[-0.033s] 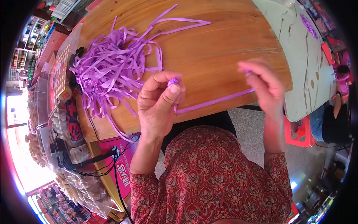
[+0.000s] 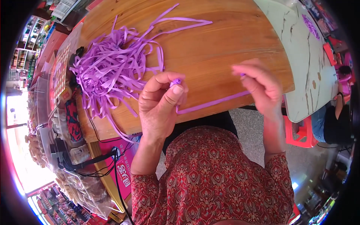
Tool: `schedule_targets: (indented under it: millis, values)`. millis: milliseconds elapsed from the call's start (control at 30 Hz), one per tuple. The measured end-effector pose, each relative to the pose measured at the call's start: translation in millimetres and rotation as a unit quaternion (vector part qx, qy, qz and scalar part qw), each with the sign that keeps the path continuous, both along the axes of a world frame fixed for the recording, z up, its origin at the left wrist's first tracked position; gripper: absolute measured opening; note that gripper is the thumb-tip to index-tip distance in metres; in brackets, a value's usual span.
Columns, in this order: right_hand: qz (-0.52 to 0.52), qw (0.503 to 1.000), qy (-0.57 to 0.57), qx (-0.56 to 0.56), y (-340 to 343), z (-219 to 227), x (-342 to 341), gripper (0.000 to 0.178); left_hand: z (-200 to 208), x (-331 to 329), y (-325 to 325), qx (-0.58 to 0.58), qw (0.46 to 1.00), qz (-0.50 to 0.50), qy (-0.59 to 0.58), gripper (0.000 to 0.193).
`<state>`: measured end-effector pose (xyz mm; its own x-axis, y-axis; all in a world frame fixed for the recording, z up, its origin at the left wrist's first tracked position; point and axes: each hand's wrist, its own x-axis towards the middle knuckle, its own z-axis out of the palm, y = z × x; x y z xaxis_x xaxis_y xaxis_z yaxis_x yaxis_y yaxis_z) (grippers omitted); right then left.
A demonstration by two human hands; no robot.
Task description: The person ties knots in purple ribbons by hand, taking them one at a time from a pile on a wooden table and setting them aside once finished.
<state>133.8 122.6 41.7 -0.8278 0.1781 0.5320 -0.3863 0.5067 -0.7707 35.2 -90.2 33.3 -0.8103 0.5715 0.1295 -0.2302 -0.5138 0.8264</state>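
Note:
Between thumb and forefinger of my left hand (image 2: pixel 159 103) is a small, tightly rolled purple ribbon bud (image 2: pixel 177 81). A strip of purple ribbon (image 2: pixel 213 104) hangs below this hand and stretches right, above the table's near edge, to my right hand (image 2: pixel 262 84). That hand is closed in a pinch, slightly blurred, with a bit of purple showing at its fingertips. Left of my left hand, a big tangled heap of purple ribbon (image 2: pixel 112 67) lies on the wooden table (image 2: pixel 225 48), with loose strands trailing toward the far side.
A white marbled table (image 2: pixel 311 82) adjoins on the right, bearing a small purple pile (image 2: pixel 310 27). Beyond it, a person (image 2: pixel 333 120) sits near a red plastic stool (image 2: pixel 302 133). Black cables (image 2: pixel 90 165) and clear plastic bags (image 2: pixel 80 183) crowd the left side.
My right hand has shifted slightly left, toward my left hand, with the ribbon. My left hand and the bud have barely moved.

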Motion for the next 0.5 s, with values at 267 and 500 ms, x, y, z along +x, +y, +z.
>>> schedule_targets:
  millis: [267,500]
  values:
    - [0.059,0.995,0.068,0.036,-40,10,-24,0.035,-6,9,-2,-0.059,0.996,0.001,0.070,0.013]
    - [0.078,0.991,0.090,0.062,-41,3,-30,0.036,-10,8,-1,-0.085,0.975,0.007,0.204,0.013]
